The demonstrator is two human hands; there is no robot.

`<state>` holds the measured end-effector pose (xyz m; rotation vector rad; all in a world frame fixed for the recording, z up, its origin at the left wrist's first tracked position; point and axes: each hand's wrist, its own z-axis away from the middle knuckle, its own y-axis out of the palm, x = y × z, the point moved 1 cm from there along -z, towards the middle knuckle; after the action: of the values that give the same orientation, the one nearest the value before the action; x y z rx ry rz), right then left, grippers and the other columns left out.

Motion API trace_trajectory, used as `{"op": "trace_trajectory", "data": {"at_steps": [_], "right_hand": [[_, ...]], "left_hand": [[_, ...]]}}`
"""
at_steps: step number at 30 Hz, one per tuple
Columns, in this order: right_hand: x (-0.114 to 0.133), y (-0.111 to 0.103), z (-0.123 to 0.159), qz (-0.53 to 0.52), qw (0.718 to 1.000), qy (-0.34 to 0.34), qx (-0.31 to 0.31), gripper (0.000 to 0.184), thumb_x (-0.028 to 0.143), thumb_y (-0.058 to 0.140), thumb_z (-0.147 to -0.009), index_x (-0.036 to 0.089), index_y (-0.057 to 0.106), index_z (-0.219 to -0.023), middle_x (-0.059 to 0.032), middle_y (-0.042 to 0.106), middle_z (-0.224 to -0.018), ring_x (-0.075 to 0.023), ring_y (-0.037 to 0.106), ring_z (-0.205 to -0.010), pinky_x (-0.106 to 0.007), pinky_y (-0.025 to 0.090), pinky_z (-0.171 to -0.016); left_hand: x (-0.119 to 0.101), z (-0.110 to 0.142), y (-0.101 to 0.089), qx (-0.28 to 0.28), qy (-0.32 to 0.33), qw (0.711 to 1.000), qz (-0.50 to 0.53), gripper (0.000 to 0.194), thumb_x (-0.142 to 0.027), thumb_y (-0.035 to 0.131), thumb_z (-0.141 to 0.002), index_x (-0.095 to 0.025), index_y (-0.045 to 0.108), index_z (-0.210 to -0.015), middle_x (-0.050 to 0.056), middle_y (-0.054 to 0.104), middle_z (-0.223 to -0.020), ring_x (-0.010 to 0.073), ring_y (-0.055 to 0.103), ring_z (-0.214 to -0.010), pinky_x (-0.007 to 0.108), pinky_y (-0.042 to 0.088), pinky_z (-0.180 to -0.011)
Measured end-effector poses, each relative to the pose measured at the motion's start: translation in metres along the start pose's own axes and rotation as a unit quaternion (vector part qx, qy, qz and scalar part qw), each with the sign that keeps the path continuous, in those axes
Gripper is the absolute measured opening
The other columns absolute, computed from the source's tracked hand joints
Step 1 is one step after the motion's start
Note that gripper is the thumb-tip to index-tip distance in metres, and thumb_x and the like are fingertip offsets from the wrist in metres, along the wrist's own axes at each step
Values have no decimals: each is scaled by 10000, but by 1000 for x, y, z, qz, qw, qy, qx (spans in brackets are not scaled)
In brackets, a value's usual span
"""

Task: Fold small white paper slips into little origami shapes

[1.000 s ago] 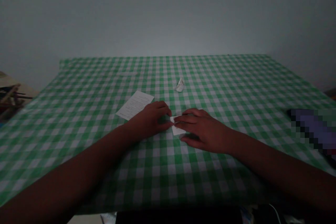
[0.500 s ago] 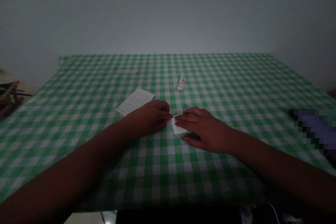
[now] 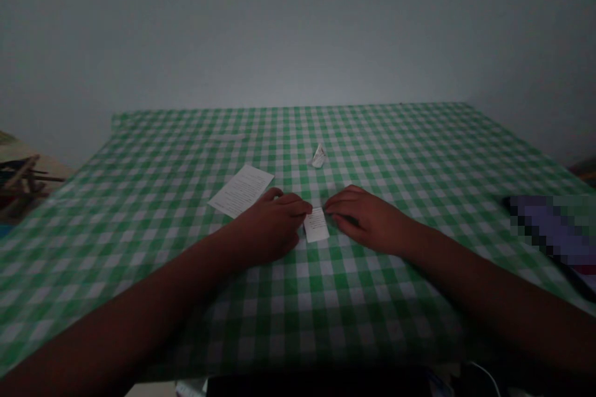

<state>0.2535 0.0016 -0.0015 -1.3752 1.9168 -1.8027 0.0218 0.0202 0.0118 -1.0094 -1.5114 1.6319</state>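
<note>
A small piece of printed paper [image 3: 316,226] lies on the tablecloth between my two hands, lines of text showing on its face. My left hand [image 3: 274,228] has its fingers closed at the paper's upper left corner. At the upper right corner, the bent fingertips of my right hand [image 3: 372,220] come together on the paper's edge. Beyond my left hand lies a larger printed sheet [image 3: 242,190], flat and slanted. A small folded or crumpled piece of paper [image 3: 319,156] stands farther back.
A green and white checked tablecloth [image 3: 395,155] covers the table, which meets a plain wall [image 3: 298,31]. A dark, partly pixelated flat object [image 3: 549,229] lies at the right. Toward the back left is a thin pale strip [image 3: 228,137]. Wooden furniture [image 3: 28,180] stands beyond the left edge.
My right hand has drawn back to the right, uncovering the small paper, whose printed text now shows. My left fingers have shifted slightly over its corner. The camera view has tilted up a little.
</note>
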Motion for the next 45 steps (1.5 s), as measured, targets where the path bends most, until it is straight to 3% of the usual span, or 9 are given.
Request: {"op": "trace_trajectory", "data": {"at_steps": [4, 8, 15, 19, 24, 27, 31, 40, 45], "right_hand": [[-3, 5, -1, 34, 999, 7, -29, 280, 172, 495, -955, 157, 690, -1155, -113, 681, -1076, -238, 600, -1040, -432, 475, -938], [-2, 10, -1, 78, 997, 12, 2, 310, 189, 525, -946, 195, 699, -1202, -117, 645, -1114, -260, 557, -1056, -454, 468, -919], [0, 4, -1, 109, 990, 82, 19, 306, 218, 556, -932, 210, 724, -1189, -113, 622, -1069, -255, 532, -988, -429, 467, -888], [2, 3, -1, 120, 989, 86, 25, 308, 229, 550, -935, 206, 713, -1196, -114, 610, -1071, -260, 524, -1007, -426, 459, -897], [1, 6, -2, 117, 992, 54, 7, 237, 220, 559, -930, 186, 731, -1089, -109, 617, -1033, -250, 530, -989, -424, 437, -904], [-3, 11, -5, 58, 998, 34, -23, 189, 184, 561, -924, 182, 736, -997, -79, 633, -950, -207, 551, -914, -367, 439, -869], [-8, 19, -12, 15, 998, 48, -41, 129, 147, 580, -892, 174, 706, -897, -47, 655, -877, -180, 567, -858, -333, 428, -848], [-4, 16, -13, 13, 996, 87, 25, 106, 173, 575, -882, 183, 674, -845, -28, 648, -857, -175, 569, -857, -328, 397, -820], [11, 10, -5, 24, 995, 58, 74, 121, 175, 569, -886, 184, 669, -819, -27, 625, -857, -165, 558, -829, -322, 395, -789]], "left_hand": [[-1, 0, 2, -6, -3, 1000, 0, 258, -100, 530, -837, -160, 647, -1059, 57, 616, -1330, 262, 507, -1237, 433, 322, -1024], [-1, -1, 2, -2, -7, 1000, 2, 306, -95, 522, -837, -159, 635, -1114, 45, 618, -1332, 253, 510, -1230, 438, 312, -1028], [0, -3, 2, -8, -31, 999, 33, 334, -80, 501, -830, -150, 631, -1130, 59, 615, -1329, 245, 523, -1221, 452, 302, -1044], [0, -7, 2, -19, -39, 996, 72, 338, -102, 495, -847, -151, 627, -1155, 81, 643, -1209, 241, 558, -1140, 433, 353, -991], [-3, -9, 2, -13, -46, 997, 59, 371, -129, 476, -896, -209, 620, -1228, 70, 643, -1119, 243, 569, -1078, 447, 349, -942], [-4, -10, 4, -9, -50, 998, 44, 411, -121, 501, -870, -249, 625, -1241, 55, 633, -1137, 246, 559, -1093, 452, 333, -942], [-4, -10, 5, -14, -53, 998, 41, 419, -130, 501, -853, -255, 625, -1234, 47, 626, -1108, 246, 556, -1077, 450, 335, -935], [-7, -9, 5, -17, -64, 997, 50, 378, -155, 490, -862, -229, 619, -1209, 59, 638, -1120, 251, 576, -1096, 518, 279, -1015], [-9, -9, 5, -26, -66, 997, 41, 313, -172, 493, -896, -245, 636, -1165, 38, 647, -1098, 238, 585, -1083, 511, 281, -1001]]}}
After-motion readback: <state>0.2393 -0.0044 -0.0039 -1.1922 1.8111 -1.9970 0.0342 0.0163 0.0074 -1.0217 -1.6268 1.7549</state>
